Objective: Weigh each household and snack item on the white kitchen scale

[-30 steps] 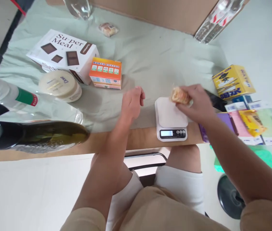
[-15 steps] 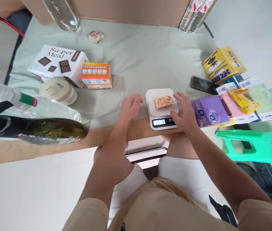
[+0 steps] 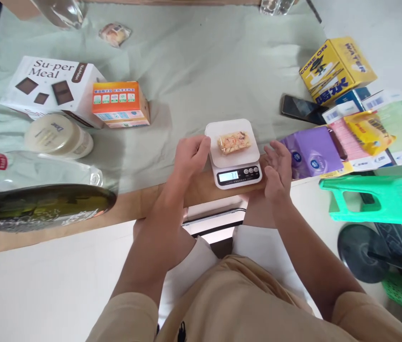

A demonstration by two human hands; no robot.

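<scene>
A small white kitchen scale (image 3: 237,167) stands at the near edge of the table, its display lit with a reading. On its platform lies a wrapped snack packet (image 3: 233,142). My left hand (image 3: 191,156) rests just left of the scale, fingers loosely curled, fingertips against the platform's left edge. My right hand (image 3: 277,170) is open to the right of the scale, palm facing it, holding nothing. Purple tissue packs (image 3: 311,153) lie just beyond my right hand.
On the left are an orange box (image 3: 120,103), a white Su-per Meal box (image 3: 49,89), a cream jar (image 3: 57,137), a clear bottle (image 3: 37,166) and a dark bottle (image 3: 40,204). On the right are a yellow box (image 3: 336,69), a phone (image 3: 298,108) and a green stool (image 3: 378,199).
My right hand set the snack packet on the scale, let go and drew back to the right side. The display went from 0 to a reading. My left hand shifted against the scale.
</scene>
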